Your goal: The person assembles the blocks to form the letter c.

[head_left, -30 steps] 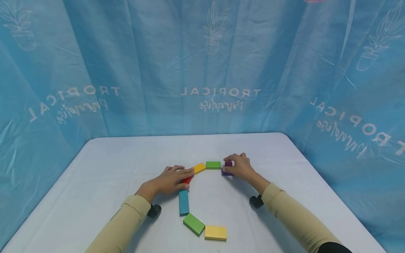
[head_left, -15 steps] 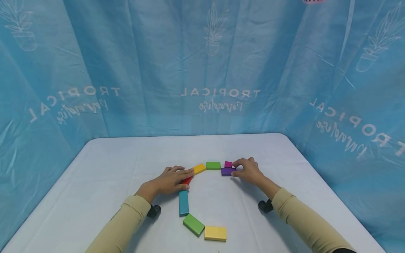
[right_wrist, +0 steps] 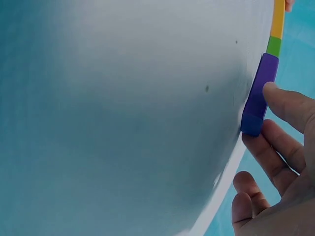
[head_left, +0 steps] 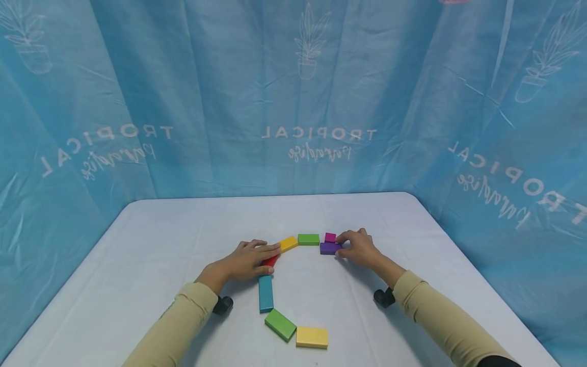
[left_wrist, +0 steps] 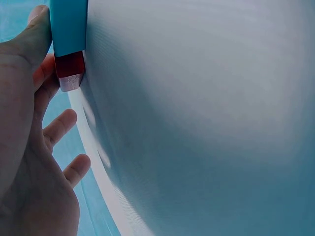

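In the head view my left hand (head_left: 251, 261) lies over a red block (head_left: 270, 261), fingers across it and thumb at its near end. The left wrist view shows that red block (left_wrist: 70, 66) beyond the end of a blue block (left_wrist: 69, 27). My right hand (head_left: 359, 250) pinches the right end of a purple block (head_left: 330, 248). In the right wrist view the thumb touches the side of the purple block (right_wrist: 261, 88) and a fingertip meets its end. A small magenta block (head_left: 330, 237) shows just beyond the purple one; whether it is behind or on top I cannot tell.
A curved row of blocks runs along the white table (head_left: 183, 229): orange (head_left: 289, 244), green (head_left: 309, 239), blue (head_left: 266, 294), a second green (head_left: 280, 324) and yellow (head_left: 312, 337). A blue printed curtain (head_left: 293, 102) surrounds the table's back and sides.
My right hand has shifted right along the purple block, uncovering more of it and the magenta block. The left hand stays in place on the red block.
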A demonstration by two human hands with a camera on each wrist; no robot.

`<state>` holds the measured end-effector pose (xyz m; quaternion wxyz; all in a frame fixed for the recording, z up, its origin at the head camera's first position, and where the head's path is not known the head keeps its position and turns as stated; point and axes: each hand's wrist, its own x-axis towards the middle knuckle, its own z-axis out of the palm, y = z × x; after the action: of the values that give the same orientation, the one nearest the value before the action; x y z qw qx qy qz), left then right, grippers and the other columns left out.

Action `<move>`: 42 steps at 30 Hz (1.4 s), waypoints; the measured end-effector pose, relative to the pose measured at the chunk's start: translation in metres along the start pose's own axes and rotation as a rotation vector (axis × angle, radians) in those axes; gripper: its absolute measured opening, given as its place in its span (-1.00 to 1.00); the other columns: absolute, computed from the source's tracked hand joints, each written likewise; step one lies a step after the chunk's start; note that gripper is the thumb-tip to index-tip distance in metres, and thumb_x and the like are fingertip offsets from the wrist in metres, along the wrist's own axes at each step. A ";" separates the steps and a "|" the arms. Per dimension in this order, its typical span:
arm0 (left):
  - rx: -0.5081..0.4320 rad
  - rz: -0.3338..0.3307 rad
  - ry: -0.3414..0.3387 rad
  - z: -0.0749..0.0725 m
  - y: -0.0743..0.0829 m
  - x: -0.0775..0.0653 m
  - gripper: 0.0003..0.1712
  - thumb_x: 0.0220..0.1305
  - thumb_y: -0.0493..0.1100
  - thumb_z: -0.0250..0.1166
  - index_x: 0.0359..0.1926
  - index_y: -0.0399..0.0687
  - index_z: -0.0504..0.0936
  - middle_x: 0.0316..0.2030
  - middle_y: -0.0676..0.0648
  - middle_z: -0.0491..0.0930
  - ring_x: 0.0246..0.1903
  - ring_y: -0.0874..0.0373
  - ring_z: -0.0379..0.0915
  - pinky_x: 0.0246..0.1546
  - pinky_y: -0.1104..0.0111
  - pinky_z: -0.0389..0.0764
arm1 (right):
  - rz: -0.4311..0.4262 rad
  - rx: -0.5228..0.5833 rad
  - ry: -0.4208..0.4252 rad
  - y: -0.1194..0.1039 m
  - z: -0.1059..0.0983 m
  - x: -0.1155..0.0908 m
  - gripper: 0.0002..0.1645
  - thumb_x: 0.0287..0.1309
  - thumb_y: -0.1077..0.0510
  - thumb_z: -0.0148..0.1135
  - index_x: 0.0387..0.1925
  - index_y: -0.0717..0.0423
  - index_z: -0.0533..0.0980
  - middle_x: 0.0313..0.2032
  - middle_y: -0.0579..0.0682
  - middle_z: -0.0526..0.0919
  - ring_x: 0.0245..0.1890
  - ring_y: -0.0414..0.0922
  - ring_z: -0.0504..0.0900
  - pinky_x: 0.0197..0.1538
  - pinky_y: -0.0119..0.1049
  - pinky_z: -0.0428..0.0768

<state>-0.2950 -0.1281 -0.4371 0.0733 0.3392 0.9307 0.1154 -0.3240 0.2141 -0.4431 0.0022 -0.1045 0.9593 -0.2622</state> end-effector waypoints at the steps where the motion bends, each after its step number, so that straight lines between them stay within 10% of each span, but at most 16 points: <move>1: 0.000 0.001 0.000 0.000 0.000 0.000 -0.25 0.32 0.20 0.16 0.46 0.19 0.19 0.44 0.11 0.11 0.37 -0.05 -0.03 0.27 -0.08 0.02 | 0.003 0.000 -0.002 0.000 0.000 0.000 -0.55 -0.01 0.10 0.47 -0.02 0.05 0.63 -0.09 -0.07 0.63 -0.04 0.00 0.31 -0.08 -0.06 0.37; 22: 0.003 0.031 0.006 0.000 0.000 -0.002 -0.24 0.33 0.20 0.15 0.46 0.15 0.19 0.44 0.08 0.10 0.37 -0.08 -0.03 0.27 -0.11 0.01 | -0.069 0.042 -0.023 0.002 -0.006 -0.015 -0.62 0.03 0.23 0.42 -0.04 0.02 0.63 -0.12 -0.10 0.61 -0.04 -0.04 0.36 -0.01 -0.03 0.38; 42: 0.004 0.026 0.006 -0.001 -0.001 -0.001 -0.25 0.33 0.21 0.14 0.46 0.16 0.19 0.44 0.08 0.11 0.37 -0.08 -0.02 0.26 -0.11 0.02 | -0.227 0.108 -0.172 -0.007 -0.013 -0.112 -0.58 -0.05 0.24 0.46 -0.08 -0.09 0.64 -0.19 -0.32 0.57 -0.12 -0.14 0.39 -0.10 -0.19 0.48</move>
<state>-0.2945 -0.1296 -0.4364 0.0683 0.3512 0.9266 0.1154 -0.2140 0.2374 -0.4339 0.0606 -0.2340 0.9222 -0.3020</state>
